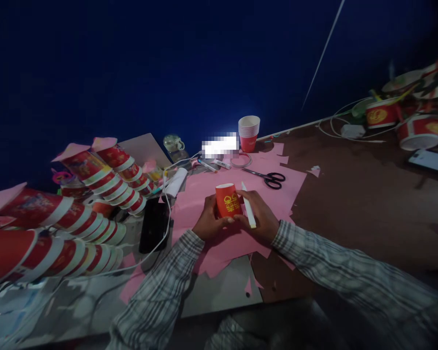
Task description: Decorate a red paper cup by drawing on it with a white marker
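A small red paper cup (228, 199) with a yellow print stands upright on pink paper sheets (219, 184). My left hand (209, 221) is wrapped round its left side and base. My right hand (260, 216) touches the cup's right side and also grips a white pen-like stick (248, 211) between its fingers. Both sleeves are checked grey.
Black scissors (272, 179) lie on the pink paper beyond the cup. A stack of red cups (248, 132) stands behind. Long stacks of red-and-white cups (105, 177) lie at left, beside a black phone (153, 224) and white cable. More cups (419, 131) sit far right.
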{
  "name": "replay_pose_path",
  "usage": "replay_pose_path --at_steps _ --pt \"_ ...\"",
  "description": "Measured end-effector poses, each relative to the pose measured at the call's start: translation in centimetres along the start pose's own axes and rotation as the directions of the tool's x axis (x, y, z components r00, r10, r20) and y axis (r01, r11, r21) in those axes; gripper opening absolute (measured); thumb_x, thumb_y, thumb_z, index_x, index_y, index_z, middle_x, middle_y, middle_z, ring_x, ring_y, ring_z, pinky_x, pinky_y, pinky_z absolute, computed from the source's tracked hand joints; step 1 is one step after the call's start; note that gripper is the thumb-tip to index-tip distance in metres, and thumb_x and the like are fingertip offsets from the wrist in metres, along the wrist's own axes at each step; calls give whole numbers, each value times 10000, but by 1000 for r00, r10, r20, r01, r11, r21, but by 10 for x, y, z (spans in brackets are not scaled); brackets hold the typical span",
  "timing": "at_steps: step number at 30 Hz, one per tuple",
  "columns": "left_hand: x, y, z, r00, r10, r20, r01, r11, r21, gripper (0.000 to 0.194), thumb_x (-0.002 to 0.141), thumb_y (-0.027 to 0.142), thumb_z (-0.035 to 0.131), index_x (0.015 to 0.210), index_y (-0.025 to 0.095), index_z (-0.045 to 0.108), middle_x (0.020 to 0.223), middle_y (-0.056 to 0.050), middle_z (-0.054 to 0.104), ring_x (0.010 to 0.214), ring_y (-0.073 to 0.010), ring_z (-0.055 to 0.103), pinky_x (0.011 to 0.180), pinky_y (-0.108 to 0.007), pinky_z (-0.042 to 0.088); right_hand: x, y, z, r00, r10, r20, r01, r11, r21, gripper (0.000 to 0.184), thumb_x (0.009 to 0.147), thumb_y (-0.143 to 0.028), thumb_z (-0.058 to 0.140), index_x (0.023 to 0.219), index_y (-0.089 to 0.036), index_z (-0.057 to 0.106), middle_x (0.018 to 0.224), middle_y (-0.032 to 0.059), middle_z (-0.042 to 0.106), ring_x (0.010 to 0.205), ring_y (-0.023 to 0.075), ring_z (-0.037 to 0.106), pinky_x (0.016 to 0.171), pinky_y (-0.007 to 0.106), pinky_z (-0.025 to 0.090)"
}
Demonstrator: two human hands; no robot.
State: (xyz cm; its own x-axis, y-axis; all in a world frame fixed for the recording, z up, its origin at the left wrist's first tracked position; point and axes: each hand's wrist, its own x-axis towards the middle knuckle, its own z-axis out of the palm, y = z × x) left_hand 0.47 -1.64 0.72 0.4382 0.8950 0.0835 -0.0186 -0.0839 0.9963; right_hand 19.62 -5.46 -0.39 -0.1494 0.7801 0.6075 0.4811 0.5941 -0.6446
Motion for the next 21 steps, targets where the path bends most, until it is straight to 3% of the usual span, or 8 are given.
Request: replay_pose_path --at_steps 3,6,11,14,19,21 --pt "-2 -2 -1 998 9 -67 -3 996 94 824 574 476 911 1240 170 536 1265 -139 571 1195 -329 597 1013 -487 519 0 -2 0 1000 -9 2 9 1000 10 563 931 -430 639 1409 -209 438 1137 146 602 990 306 629 851 518 579" --pt "-3 -3 -2 995 -58 -78 65 993 98 806 576 460 915 1212 164 519 1214 -133 590 1140 -306 612 978 -491 526 0 -4 -2 1000 -22 -1 22 1000 13 549 939 -397 629 1416 -215 427 1133 141 608 994 299 629 849 507 582" --pt "-1 -3 -1 994 -106 -37 103 991 -83 889 594 393 920 1329 211 455 1312 -134 578 1197 -295 596 1033 -512 493 1 -5 -5 997 -72 -18 73 997 12 521 939 -298 601 1419 -207 420 1153 142 612 1020 290 627 863 494 581" --pt "1 -1 0 991 -119 -65 108 981 -162 959 628 383 903 1422 253 381 1361 -132 556 1190 -280 607 1041 -517 486 2 -5 -6 997 -54 -56 55 998 23 499 934 -267 591 1405 -223 434 1147 132 610 1009 277 634 867 489 582" --pt "2 1 -1 997 -73 15 75 984 -165 815 647 415 895 1314 183 489 1310 -154 605 1182 -292 617 1049 -488 483 3 -7 -7 997 -40 -64 44 998 52 475 932 -254 577 1387 -245 440 1087 104 616 971 265 643 854 487 585" --pt "3 0 -1 998 -65 2 65 991 -120 794 624 422 909 1268 174 515 1274 -148 625 1174 -291 617 1049 -482 482 3 -8 -8 997 -51 -66 55 997 59 478 932 -244 577 1389 -247 436 1070 96 615 956 256 645 845 475 588"
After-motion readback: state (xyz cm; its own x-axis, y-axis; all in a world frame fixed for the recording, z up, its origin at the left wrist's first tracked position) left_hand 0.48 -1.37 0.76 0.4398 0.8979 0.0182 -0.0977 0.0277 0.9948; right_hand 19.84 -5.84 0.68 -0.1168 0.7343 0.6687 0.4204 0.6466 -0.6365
